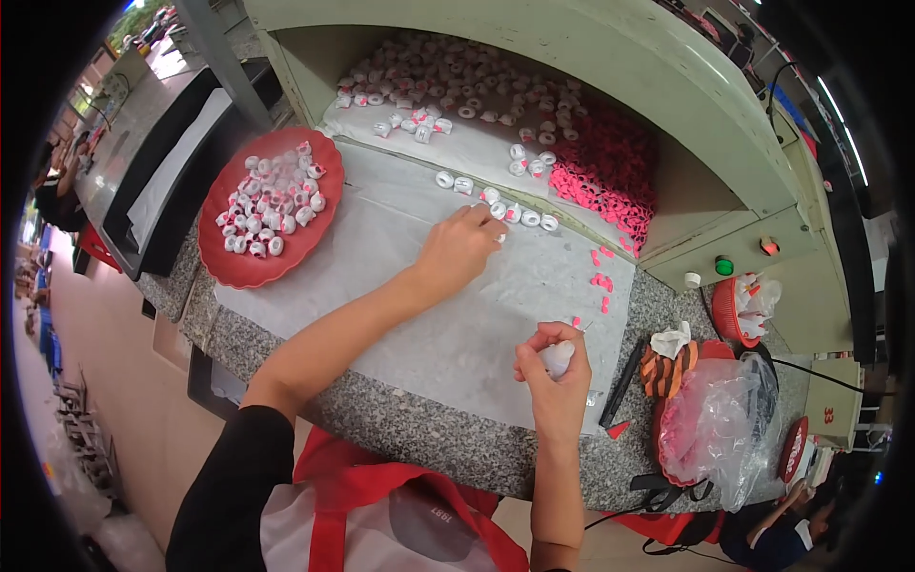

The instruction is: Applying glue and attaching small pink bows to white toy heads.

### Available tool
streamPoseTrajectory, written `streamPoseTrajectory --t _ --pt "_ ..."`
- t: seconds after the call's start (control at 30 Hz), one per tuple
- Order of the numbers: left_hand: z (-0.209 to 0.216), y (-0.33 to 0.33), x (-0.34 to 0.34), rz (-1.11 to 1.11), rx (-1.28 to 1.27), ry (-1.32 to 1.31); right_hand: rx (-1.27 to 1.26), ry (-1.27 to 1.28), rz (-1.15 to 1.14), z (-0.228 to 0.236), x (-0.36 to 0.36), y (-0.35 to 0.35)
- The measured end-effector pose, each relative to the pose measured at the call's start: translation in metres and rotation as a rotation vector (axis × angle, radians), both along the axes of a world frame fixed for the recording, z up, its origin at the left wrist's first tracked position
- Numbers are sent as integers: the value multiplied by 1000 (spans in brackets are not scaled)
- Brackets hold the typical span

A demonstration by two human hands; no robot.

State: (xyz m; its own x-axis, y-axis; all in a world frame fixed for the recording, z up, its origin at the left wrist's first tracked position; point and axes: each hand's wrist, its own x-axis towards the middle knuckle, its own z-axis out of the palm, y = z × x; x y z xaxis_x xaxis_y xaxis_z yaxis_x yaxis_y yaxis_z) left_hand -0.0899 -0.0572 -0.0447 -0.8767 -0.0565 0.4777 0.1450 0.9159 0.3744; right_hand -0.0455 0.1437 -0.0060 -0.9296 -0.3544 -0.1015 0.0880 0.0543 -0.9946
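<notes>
My left hand point(459, 250) reaches to the far side of the white sheet point(400, 324), its fingers pinched on a small white rounded piece, mostly hidden by the fingertips. Just beyond it runs a row of similar white pieces point(463, 184) with dark round holes. Near the sheet's right side, my right hand point(556, 381) is wrapped round a small white squeeze bottle point(557, 357) with a thin tip pointing up and away. Several small bright pink pieces point(600, 281) lie loose on the sheet beyond the right hand.
A red scalloped plate point(250, 273) of white-and-pink pieces stands left. The green shelf point(610, 57) at the back holds heaps of white pieces point(438, 71) and pink pieces point(600, 191). At right are a black bar point(621, 384), striped cloth point(664, 372), plastic bag point(720, 419) and red basket point(726, 310).
</notes>
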Motion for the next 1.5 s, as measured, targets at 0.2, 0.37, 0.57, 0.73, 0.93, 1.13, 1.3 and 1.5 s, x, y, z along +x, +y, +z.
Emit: streamPoseTrajectory --t 0.2,0.37,0.57,0.73,0.93,1.13,1.3,1.5 --pt "42 19 66 -474 2139 -412 -95 111 -91 10 2 2" --pt "56 37 82 -332 2132 -530 -159 21 -189 35 8 6" --pt "57 54 92 -240 1119 34 115 889 -207 34 28 8" --pt "57 50 92 -228 1000 9 116 942 -100 36 29 13" --pt "60 54 92 -204 1262 22 153 984 -90 36 25 10" --pt "60 54 93 -196 1186 21 145 991 -90 35 24 10" --pt "62 54 93 -190 1174 36 141 968 -50 38 25 8" --pt "57 51 93 -165 1051 46 123 961 -32 40 23 7"
